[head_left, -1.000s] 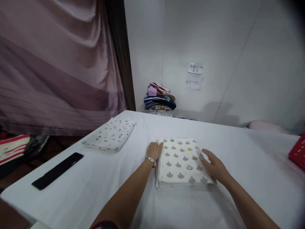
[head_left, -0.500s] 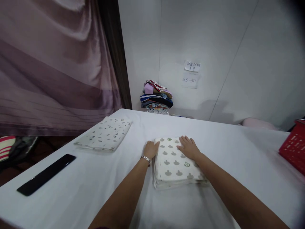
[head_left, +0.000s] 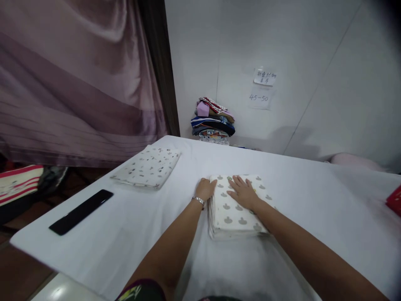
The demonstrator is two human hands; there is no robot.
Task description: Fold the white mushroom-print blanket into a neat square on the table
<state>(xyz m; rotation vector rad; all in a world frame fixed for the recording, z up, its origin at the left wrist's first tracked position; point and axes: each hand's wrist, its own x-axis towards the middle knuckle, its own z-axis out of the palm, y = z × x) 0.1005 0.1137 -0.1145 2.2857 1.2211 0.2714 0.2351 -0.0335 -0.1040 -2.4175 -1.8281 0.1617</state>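
A folded white cloth (head_left: pixel 233 223) with grey and green plant-like prints lies on the white-covered table in front of me, its layers stacked at the left edge. My left hand (head_left: pixel 206 189) grips that edge, thumb on top and the other fingers curled at the side, partly hidden. Flat on the cloth's upper face rests my right hand (head_left: pixel 244 195), fingers spread and holding nothing. Farther left is a second folded white cloth (head_left: pixel 148 166) with small dark prints.
A black flat strip (head_left: pixel 81 212) lies near the table's left edge. A pile of folded fabrics (head_left: pixel 213 121) stands beyond the far edge by the wall. Part of a red basket (head_left: pixel 395 200) shows at right. A pink curtain (head_left: pixel 78 83) hangs at left.
My right hand has slid a little left over the cloth. The left hand keeps its place at the edge. The view has shifted, moving everything rightward and slightly up.
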